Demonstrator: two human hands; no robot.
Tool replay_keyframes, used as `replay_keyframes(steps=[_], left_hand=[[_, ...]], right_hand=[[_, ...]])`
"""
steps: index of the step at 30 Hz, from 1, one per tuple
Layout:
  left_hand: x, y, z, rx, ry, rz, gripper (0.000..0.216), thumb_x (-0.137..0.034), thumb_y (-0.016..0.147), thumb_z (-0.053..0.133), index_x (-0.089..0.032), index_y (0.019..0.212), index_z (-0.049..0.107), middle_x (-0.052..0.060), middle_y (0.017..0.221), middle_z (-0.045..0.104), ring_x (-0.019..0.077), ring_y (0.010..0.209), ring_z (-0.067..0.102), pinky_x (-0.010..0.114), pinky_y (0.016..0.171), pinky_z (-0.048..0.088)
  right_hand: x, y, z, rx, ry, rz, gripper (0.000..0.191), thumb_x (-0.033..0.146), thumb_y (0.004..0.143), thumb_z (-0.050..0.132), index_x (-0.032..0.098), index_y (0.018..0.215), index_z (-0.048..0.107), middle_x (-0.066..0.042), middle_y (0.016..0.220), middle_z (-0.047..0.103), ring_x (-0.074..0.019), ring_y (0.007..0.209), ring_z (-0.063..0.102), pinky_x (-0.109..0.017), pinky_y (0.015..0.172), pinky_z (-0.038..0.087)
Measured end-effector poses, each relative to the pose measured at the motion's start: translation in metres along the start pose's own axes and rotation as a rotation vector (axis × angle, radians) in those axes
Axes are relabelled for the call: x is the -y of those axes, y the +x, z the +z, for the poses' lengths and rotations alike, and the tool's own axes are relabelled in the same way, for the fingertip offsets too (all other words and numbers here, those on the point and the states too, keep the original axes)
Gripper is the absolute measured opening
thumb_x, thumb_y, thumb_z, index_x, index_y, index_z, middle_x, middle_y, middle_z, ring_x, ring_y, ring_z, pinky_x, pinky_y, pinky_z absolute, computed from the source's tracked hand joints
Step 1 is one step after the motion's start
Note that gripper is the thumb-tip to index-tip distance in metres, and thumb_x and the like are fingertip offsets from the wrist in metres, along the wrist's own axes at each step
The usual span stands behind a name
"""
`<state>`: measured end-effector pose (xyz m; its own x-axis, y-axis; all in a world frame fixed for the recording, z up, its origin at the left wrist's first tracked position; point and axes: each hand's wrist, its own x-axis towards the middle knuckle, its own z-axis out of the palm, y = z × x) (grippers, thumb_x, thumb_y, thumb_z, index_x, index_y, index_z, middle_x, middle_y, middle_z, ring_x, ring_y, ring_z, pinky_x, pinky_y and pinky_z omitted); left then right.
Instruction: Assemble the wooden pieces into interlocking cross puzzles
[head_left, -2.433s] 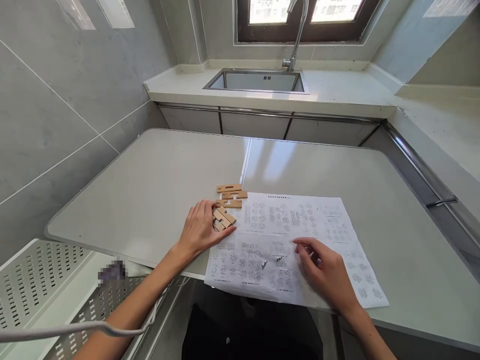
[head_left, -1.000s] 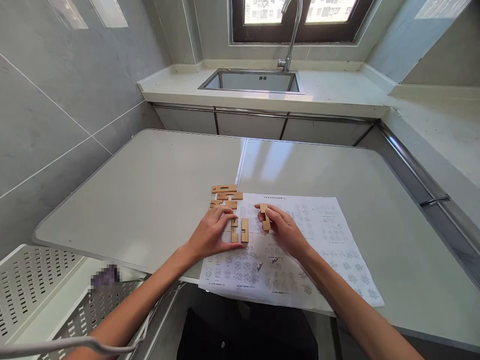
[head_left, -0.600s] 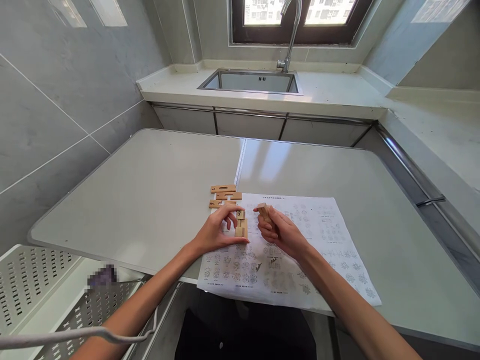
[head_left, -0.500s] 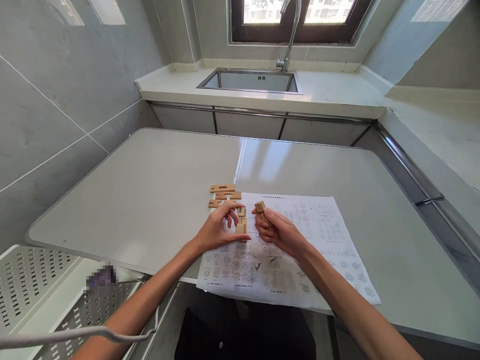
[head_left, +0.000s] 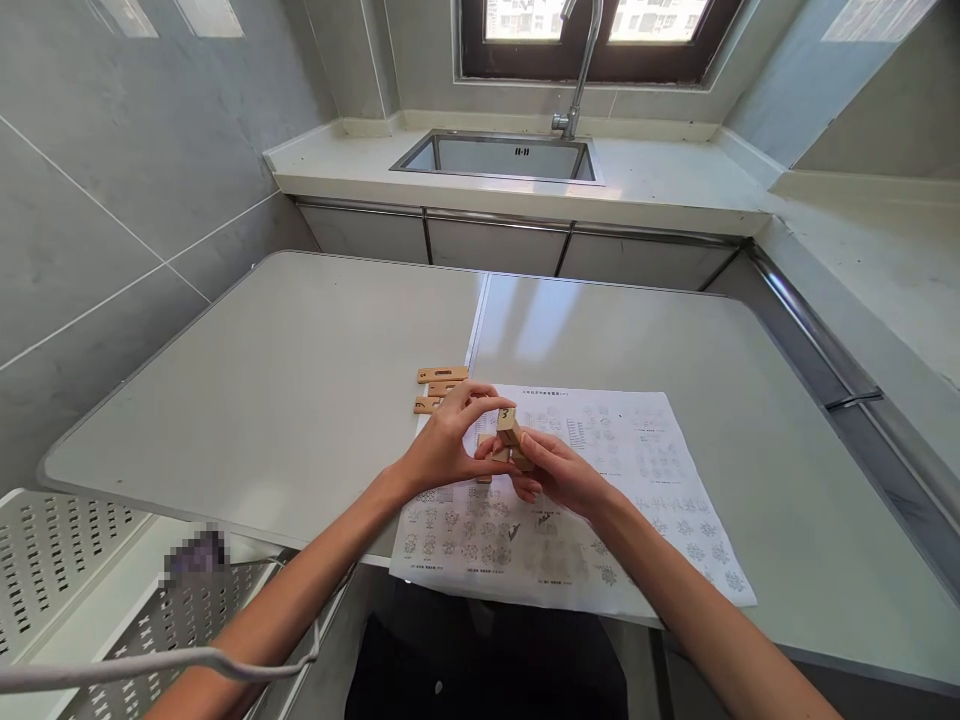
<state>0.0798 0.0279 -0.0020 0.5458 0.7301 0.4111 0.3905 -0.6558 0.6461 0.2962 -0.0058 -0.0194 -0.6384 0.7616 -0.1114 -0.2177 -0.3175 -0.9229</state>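
Both of my hands meet above a printed instruction sheet (head_left: 600, 500) on a grey table (head_left: 300, 370). My right hand (head_left: 559, 473) grips a small notched wooden puzzle piece (head_left: 510, 430), held upright. My left hand (head_left: 450, 440) pinches a second wooden piece (head_left: 486, 452) against it; its fingers hide most of that piece. Three more flat wooden pieces (head_left: 439, 385) lie on the table just beyond my left hand, partly hidden by it.
A sink (head_left: 499, 158) with a tall tap (head_left: 577, 60) sits in the counter behind the table. A perforated metal rack (head_left: 60, 560) stands at the lower left, with a white cable (head_left: 150, 665) across it. A counter ledge (head_left: 862, 260) runs along the right.
My left hand has lifted a wooden piece off the sheet and brought it up against the piece in my right hand. Both hands have come together.
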Motion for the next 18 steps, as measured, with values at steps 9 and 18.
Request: replay_keyframes(steps=[9,18], left_hand=[[-0.008,0.003,0.003,-0.038,-0.025,0.0,0.038,-0.045,0.096,0.072,-0.027,0.128,0.069,0.011,0.12,0.061,0.0267,0.113,0.062,0.045,0.1,0.054],[-0.006,0.005,0.001,-0.142,-0.133,-0.047,0.024,-0.042,0.097,0.071,-0.019,0.104,0.068,0.003,0.091,0.061,0.0141,0.075,0.054,0.029,0.071,0.048]], right_hand=[[-0.006,0.002,-0.004,-0.113,-0.017,-0.002,0.047,0.065,0.098,0.057,0.021,0.084,0.063,0.002,0.069,0.045,-0.011,0.054,0.028,-0.028,0.051,0.035],[-0.012,0.006,-0.008,-0.218,0.064,-0.118,0.045,0.065,0.1,0.057,0.021,0.092,0.061,0.005,0.07,0.042,-0.0089,0.052,0.029,-0.025,0.049,0.032]])
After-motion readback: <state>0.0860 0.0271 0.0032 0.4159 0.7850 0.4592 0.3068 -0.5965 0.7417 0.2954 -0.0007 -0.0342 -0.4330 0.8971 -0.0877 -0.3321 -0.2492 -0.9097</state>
